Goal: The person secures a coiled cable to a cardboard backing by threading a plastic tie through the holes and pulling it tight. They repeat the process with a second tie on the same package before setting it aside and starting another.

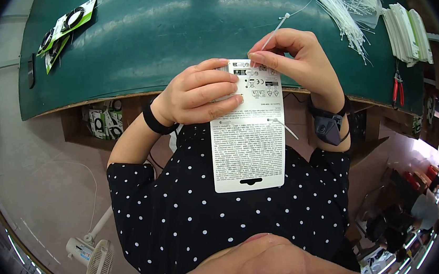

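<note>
A white printed packaging card (250, 150) lies back side up in front of my torso, its hang slot toward me. My left hand (200, 93) grips the card's left edge, fingers lying across the printed face. At the card's far edge, my right hand (303, 60) pinches a white cable tie (276, 30) between thumb and fingertips; the tie's head sticks up above the hand. Another cable tie (285, 128) is threaded through the card near its middle, with its tail pointing out to the right. The card's front is hidden from view.
On the green table (150, 35) lie carded black cables (67, 24) at left and loose white cable ties (341, 22) at far right. Beside those ties are stacked cards (406, 36) and red-handled pliers (398, 91). A box of packages (106, 121) sits under the table's edge.
</note>
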Motion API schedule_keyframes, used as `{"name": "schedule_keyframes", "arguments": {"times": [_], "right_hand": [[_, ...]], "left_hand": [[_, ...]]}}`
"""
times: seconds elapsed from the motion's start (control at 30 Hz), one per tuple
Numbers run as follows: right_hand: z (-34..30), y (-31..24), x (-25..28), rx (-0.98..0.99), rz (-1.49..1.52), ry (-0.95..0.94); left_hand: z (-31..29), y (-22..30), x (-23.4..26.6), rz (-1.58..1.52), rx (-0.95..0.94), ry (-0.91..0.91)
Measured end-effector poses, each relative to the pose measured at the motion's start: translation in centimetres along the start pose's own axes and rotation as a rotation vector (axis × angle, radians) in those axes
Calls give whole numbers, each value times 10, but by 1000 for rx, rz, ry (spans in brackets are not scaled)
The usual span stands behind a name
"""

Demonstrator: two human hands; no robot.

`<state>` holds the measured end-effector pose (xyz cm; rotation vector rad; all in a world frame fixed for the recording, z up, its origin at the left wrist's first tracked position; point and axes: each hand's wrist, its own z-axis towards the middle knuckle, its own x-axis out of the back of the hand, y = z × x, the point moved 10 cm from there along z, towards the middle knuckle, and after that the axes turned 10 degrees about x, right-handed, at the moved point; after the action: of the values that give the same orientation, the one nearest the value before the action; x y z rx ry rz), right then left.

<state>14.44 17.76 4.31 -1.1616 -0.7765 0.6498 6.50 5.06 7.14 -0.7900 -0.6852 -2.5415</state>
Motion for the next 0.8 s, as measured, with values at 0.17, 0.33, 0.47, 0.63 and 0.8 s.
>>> {"name": "schedule_keyframes", "arguments": {"times": [0.17,0.33,0.47,0.63,0.8], "right_hand": [[1,0,2,21,10,16],[2,6,-1,-15,36,-16],[2,9,0,-26,16,-15],[1,8,3,-9,-27,34],[3,1,3,57,-87,12]], "left_hand": [[0,0,-1,-7,4,-6],[1,0,-4,-12,10,-9],[0,0,-5,-38,19,-17],[-1,-1,-3,-48,30,2],[-1,-9,-3,-118,71,2]]}}
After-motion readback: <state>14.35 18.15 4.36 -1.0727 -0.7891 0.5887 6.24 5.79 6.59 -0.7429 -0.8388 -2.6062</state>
